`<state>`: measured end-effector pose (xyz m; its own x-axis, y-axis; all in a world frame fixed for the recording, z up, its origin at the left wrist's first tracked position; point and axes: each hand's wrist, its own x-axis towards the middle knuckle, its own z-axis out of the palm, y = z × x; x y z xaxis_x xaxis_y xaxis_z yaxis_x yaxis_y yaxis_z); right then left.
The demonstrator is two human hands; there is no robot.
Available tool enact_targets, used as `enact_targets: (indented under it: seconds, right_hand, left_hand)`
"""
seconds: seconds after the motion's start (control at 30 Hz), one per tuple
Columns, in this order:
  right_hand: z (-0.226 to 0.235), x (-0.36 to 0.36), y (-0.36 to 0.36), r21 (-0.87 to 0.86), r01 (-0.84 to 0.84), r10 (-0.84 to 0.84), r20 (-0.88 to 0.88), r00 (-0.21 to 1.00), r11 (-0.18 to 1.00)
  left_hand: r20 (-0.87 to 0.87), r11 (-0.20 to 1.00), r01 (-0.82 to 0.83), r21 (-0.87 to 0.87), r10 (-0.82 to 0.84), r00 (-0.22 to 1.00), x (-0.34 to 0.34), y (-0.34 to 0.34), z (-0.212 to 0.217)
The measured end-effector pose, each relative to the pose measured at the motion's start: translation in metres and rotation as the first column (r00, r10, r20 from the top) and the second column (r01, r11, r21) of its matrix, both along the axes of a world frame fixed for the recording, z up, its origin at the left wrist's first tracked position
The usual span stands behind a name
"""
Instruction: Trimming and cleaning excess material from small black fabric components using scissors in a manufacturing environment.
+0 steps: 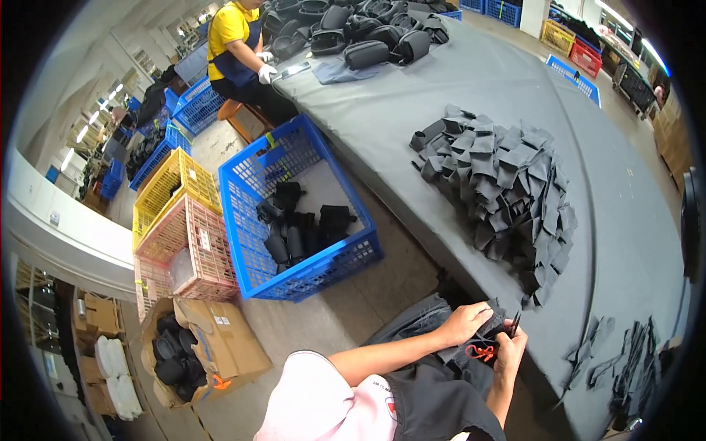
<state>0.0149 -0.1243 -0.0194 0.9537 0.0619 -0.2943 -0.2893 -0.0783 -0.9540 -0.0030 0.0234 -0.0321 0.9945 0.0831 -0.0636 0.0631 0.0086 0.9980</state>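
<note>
My left hand (pixel 468 323) is closed on a piece of dark grey fabric (pixel 496 314) at the table's near edge. Right beside it, my right hand (pixel 510 351) grips what look like small dark scissors (pixel 515 323), their pointed tip upward. An orange cord or loop (pixel 482 353) hangs between the hands; whether it is tied to the scissors is hard to tell. More dark grey fabric lies across my lap, over a dark apron (pixel 437 400). Just beyond my hands, a large heap of cut grey fabric pieces (pixel 507 176) covers part of the table.
Thin fabric strips (pixel 636 364) lie on the grey-covered table (pixel 640 242) at right. To the left stand a blue crate (pixel 305 275) with black pouches, yellow and pink crates (pixel 209 250), and a cardboard box (pixel 239 334). A co-worker (pixel 235 44) stands by black bags (pixel 368 37).
</note>
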Motion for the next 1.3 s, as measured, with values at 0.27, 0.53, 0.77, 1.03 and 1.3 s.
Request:
enact_targets:
  seconds: [0.27,0.53,0.77,1.03,1.3]
  right_hand:
    - [-0.014,-0.014,0.001,0.031,0.04,-0.037,-0.088,0.995,0.999]
    - [-0.015,-0.017,0.013,0.051,0.036,-0.03,-0.106,0.994,0.998]
    - [-0.027,-0.021,0.02,0.058,0.086,-0.09,0.073,0.993,0.995]
    - [0.041,-0.02,0.033,-0.552,0.01,0.311,0.486,0.817,0.834]
    - [0.046,-0.017,0.037,-0.563,0.0,0.384,0.563,0.732,0.826]
  left_hand:
    - [-0.036,0.998,0.034,0.058,-0.032,0.999,-0.001,0.007,-0.014]
    - [-0.013,0.995,-0.003,0.098,0.004,1.0,-0.003,0.018,-0.015]
    - [-0.005,0.989,-0.059,0.135,0.06,0.998,-0.006,0.016,-0.012]
    - [-0.02,0.976,-0.013,0.219,0.018,1.0,-0.006,0.014,-0.005]
    - [-0.128,0.949,0.24,-0.206,-0.269,0.955,-0.003,0.015,-0.034]
